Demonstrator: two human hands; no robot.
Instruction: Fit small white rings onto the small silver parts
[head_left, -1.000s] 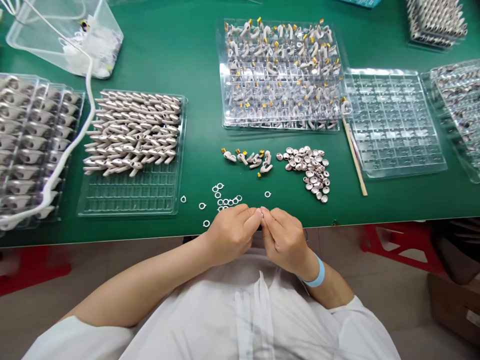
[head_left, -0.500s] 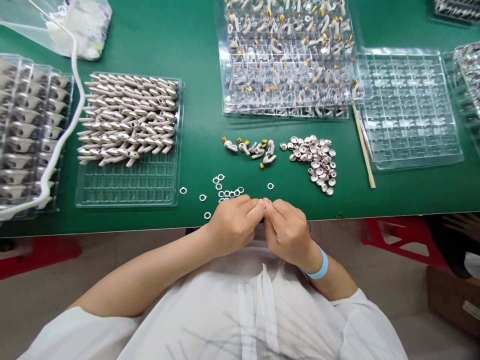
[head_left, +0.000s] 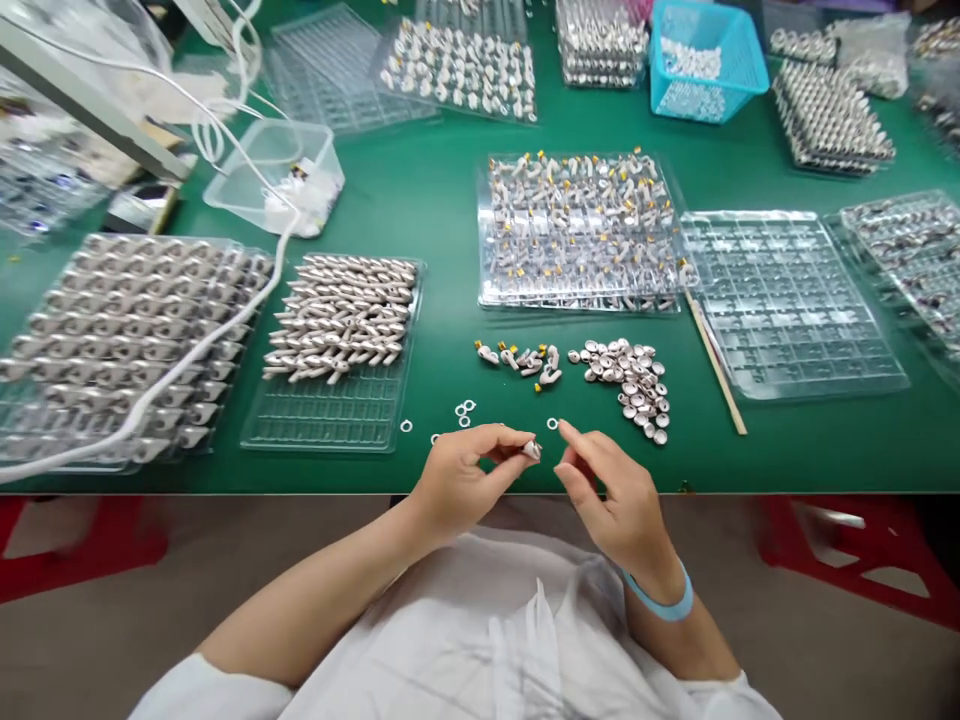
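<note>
My left hand [head_left: 469, 470] pinches a small, pale metallic earbud part [head_left: 532, 450] between thumb and fingertips; most of it is covered by the fingers. To its right, my right hand [head_left: 611, 490] is open, thumb and index finger apart. The index fingertip is right beside a small white ring [head_left: 553, 423] on the table, and I cannot tell whether they touch. A few more white rings [head_left: 465, 421] lie beyond my left hand, some partly hidden by it. Farther off are loose earbud stems with yellow tabs [head_left: 531, 362] and a pile of small round shells [head_left: 636, 385].
A partly filled tray of metallic earbud shells [head_left: 330, 425] lies left, with a fuller tray [head_left: 112, 330] beyond a white cable [head_left: 202, 345]. Clear trays with parts [head_left: 577, 230], another clear tray [head_left: 795, 300], a wooden stick [head_left: 716, 365] and a blue basket [head_left: 705, 100] stand around the green table [head_left: 420, 200].
My hands were together, fingertips meeting; now they are apart. My right hand has opened and reaches to the lone ring. The camera has tilted up, showing more of the table's far side.
</note>
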